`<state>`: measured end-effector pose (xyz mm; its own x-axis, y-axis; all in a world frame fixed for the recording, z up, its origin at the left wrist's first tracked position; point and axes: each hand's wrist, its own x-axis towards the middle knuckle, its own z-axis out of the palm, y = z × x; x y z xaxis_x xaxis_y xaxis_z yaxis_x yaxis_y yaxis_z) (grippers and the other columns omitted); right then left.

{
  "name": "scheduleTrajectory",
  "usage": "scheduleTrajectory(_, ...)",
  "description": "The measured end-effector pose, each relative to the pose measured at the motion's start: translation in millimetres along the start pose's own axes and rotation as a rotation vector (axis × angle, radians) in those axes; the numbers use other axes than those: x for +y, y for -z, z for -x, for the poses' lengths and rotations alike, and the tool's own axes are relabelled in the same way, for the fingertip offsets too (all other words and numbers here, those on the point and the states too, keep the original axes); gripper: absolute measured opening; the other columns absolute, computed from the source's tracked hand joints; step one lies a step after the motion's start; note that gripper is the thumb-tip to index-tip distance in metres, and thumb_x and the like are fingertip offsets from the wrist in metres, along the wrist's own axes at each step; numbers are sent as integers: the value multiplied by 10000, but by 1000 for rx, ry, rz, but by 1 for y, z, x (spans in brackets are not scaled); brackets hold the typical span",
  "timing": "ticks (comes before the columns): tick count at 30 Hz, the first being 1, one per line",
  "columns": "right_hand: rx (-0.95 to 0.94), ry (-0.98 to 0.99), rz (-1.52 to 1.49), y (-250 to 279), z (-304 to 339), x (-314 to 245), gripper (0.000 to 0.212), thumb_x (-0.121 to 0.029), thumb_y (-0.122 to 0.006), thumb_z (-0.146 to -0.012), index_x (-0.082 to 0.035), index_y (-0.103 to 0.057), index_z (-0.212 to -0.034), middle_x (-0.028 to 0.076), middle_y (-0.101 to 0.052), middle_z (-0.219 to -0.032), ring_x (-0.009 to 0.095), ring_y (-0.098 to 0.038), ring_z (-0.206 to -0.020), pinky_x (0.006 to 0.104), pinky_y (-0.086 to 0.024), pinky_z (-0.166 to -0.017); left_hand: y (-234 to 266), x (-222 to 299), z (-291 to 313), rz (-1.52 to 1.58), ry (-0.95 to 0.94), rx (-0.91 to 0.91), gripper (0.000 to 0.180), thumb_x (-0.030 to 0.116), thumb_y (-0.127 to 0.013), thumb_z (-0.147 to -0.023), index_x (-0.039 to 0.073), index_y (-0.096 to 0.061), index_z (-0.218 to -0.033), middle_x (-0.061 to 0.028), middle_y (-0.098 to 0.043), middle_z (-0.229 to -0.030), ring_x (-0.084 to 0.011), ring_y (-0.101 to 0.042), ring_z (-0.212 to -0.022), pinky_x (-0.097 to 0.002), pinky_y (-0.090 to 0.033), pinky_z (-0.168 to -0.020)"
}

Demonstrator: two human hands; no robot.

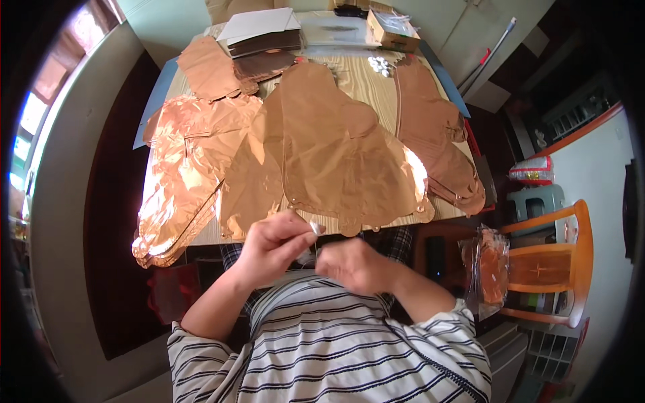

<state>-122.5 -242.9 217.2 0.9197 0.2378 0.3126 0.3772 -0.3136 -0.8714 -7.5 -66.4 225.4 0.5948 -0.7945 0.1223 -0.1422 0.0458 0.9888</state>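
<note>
In front of my body, at the table's near edge, my left hand (272, 243) pinches a small white roll (316, 228) between thumb and fingers. My right hand (354, 264) is closed just to the right and a little lower, its fingers curled. A thin pale strand (316, 247) runs from the roll down to the right fingertips. Just beyond the hands lies a flat, uninflated copper-coloured foil balloon (336, 148) with scalloped lower edges. More of these foil balloons (191, 144) lie in a shiny, creased stack at the left, and others (430, 131) at the right.
The wooden table (322, 223) holds white sheets (259, 25), an open cardboard box (393, 33) and a cluster of small white rolls (380, 65) toward the back. A wooden chair (544, 265) stands at the right, with a clear bag of copper foil (492, 269) beside it.
</note>
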Motion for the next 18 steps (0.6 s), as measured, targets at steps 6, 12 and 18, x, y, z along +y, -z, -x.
scheduleTrajectory(6,271,-198,-34,15,-14,10,138,-94,-561,-957,-41,-570,-829,78,-560,-705,201,-568,-637,286,-447,-592,-10,8,10,349,110,-213,149,46,-662,-903,-11,-721,-1027,-47,-635,-879,-102,-572,-806,-236,-462,-706)
scheduleTrajectory(12,289,-12,-15,19,-10,-6,75,-67,-627,-889,-30,-589,-835,94,-580,-722,264,-606,-649,342,-466,-576,-13,-10,11,153,93,-205,149,50,-625,-930,-19,-712,-1029,-47,-621,-874,-99,-563,-774,-237,-458,-702)
scheduleTrajectory(18,133,143,91,-8,-1,1,113,-108,-602,-931,-47,-574,-840,85,-515,-689,250,-545,-610,362,-432,-572,-7,-11,2,163,79,-4,145,54,-618,-936,-27,-709,-1014,-49,-628,-879,-92,-562,-800,-225,-454,-709)
